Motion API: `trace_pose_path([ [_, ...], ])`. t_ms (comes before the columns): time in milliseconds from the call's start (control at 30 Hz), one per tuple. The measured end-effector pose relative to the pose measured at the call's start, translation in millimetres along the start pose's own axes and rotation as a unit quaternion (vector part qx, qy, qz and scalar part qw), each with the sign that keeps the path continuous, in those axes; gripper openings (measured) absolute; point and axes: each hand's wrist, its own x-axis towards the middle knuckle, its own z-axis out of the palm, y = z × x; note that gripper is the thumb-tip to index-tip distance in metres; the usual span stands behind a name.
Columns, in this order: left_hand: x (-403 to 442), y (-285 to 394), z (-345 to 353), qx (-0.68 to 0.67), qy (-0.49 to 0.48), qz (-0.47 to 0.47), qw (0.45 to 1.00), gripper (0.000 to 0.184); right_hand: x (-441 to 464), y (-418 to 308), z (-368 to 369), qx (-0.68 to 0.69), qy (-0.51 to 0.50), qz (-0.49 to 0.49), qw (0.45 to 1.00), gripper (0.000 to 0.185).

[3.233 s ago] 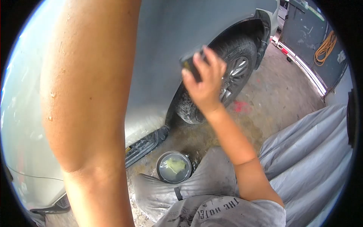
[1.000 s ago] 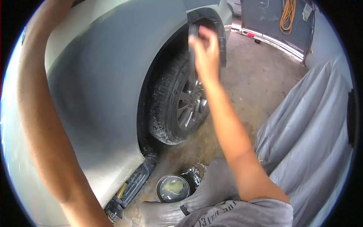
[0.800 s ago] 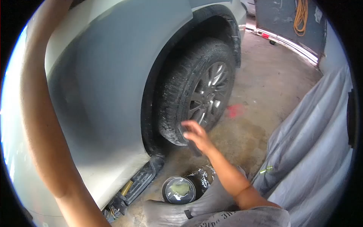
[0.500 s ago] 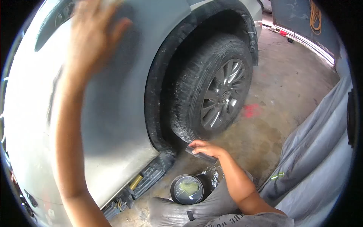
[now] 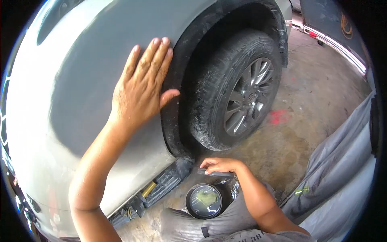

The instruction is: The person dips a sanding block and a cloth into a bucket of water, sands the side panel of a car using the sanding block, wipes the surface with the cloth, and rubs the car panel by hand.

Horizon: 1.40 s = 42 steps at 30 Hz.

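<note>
My left hand point(image 5: 141, 84) lies flat on the grey-primed car panel point(image 5: 92, 72), its fingers stretched out and its thumb on the dark wheel arch trim point(image 5: 171, 117). Low in the view, my right hand point(image 5: 219, 165) is closed around a flat dark block point(image 5: 217, 173), held above the floor near the tyre. Just below that block a round black bowl point(image 5: 188, 205) holds water and a pale green cloth or sponge point(image 5: 207, 198).
The car wheel point(image 5: 250, 97) stands right of the panel. A side step point(image 5: 169, 181) runs below the body. Grey sheeting point(image 5: 338, 161) hangs at the right, and an orange cable coil point(image 5: 346, 26) hangs on a dark door at the back.
My left hand has come down from the upper panel to beside the wheel arch. My right hand has moved with the block from up near the wheel to above the bowl.
</note>
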Motion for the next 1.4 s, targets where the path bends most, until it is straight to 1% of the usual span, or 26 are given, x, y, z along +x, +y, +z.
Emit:
trace_pose_path([
  [100,-29.5,7.2,0.9,0.004,-0.046,0.011,0.999,0.095,-0.5,1.1,2.4,-0.012,0.01,-0.003,1.0,0.048],
  [167,-53.9,11.4,6.6,-0.021,-0.066,0.019,0.997,0.092,0.8,7.5,2.1,-0.012,0.012,-0.007,1.0,0.049],
  [233,-77.8,16.1,8.9,-0.006,-0.088,0.035,0.996,0.089,-1.9,4.6,1.7,-0.013,0.012,-0.004,1.0,0.05],
  [367,-123.6,25.5,15.7,-0.001,-0.114,0.055,0.992,0.087,-6.9,-0.2,1.1,-0.033,0.013,0.028,0.999,0.049],
  [500,-170.6,35.5,27.1,0.013,-0.123,0.08,0.989,0.08,-10.6,5.3,1.3,-0.028,0.012,0.037,0.999,0.048],
  [600,-203.0,39.9,31.7,-0.03,-0.15,0.073,0.985,0.081,-13.6,3.0,3.3,-0.031,0.011,0.043,0.999,0.048],
  [633,-199.7,37.7,25.5,-0.042,-0.157,0.069,0.984,0.082,-14.4,1.0,3.3,-0.036,0.012,0.044,0.998,0.048],
  [667,-193.7,30.4,19.9,-0.068,-0.159,0.024,0.985,0.085,-14.3,-0.3,3.5,-0.045,0.005,0.043,0.998,0.048],
  [700,-183.5,18.4,15.0,-0.049,-0.143,0.001,0.989,0.085,-13.9,-1.3,3.8,-0.055,-0.001,0.041,0.998,0.048],
  [767,-135.7,-10.9,-7.6,-0.013,-0.113,-0.047,0.992,0.085,-12.0,0.9,6.8,-0.055,-0.011,0.036,0.998,0.049],
  [833,-87.8,-36.6,-13.4,0.026,-0.046,-0.068,0.996,0.085,-7.2,7.9,9.2,-0.037,-0.012,0.026,0.999,0.049],
  [867,-64.3,-47.2,-16.8,0.038,-0.005,-0.07,0.997,0.085,-7.1,6.1,9.8,-0.051,-0.009,0.011,0.999,0.053],
  [1000,32.7,-68.2,-16.6,0.068,0.146,-0.102,0.982,0.084,-4.3,11.1,9.4,-0.078,-0.026,0.031,0.996,0.052],
  [1100,95.2,-61.8,-27.1,0.076,0.134,-0.144,0.978,0.085,-2.1,8.7,9.5,-0.086,-0.025,0.04,0.995,0.053],
  [1133,111.0,-58.9,-22.1,0.087,0.16,-0.144,0.973,0.086,-2.1,7.4,8.9,-0.083,-0.025,0.038,0.996,0.054],
  [1233,141.9,-39.2,-16.8,0.081,0.17,-0.174,0.967,0.086,0.9,6.9,11.3,-0.078,-0.032,0.038,0.996,0.054],
  [1367,148.1,-27.9,-3.2,0.049,0.195,-0.127,0.971,0.085,6.0,6.6,13.5,-0.088,-0.039,0.048,0.994,0.055],
  [1400,142.2,-24.6,-1.6,0.032,0.205,-0.098,0.973,0.085,6.4,6.8,14.6,-0.089,-0.04,0.048,0.994,0.055],
])
